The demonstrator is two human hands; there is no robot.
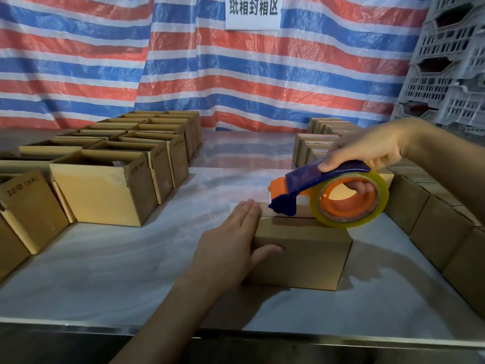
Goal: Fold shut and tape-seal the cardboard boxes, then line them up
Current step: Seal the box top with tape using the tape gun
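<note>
The small closed brown cardboard box (301, 256) stands on the grey table (105, 271); the left hand (231, 248) presses its left side, fingers together, thumb apart; the right hand (367, 151) grips the blue-and-orange tape dispenser (328, 195) on the box's top.

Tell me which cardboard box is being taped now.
The closed box standing alone in the middle: the left hand rests on it, and the right hand holds the tape dispenser on top.

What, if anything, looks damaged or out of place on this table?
Nothing is spilled or toppled. The one blemish is a pale scuffed patch near the top right corner of the front open brown cardboard box at left. The closed brown cardboard box under the blue-and-orange tape dispenser looks intact.
</note>
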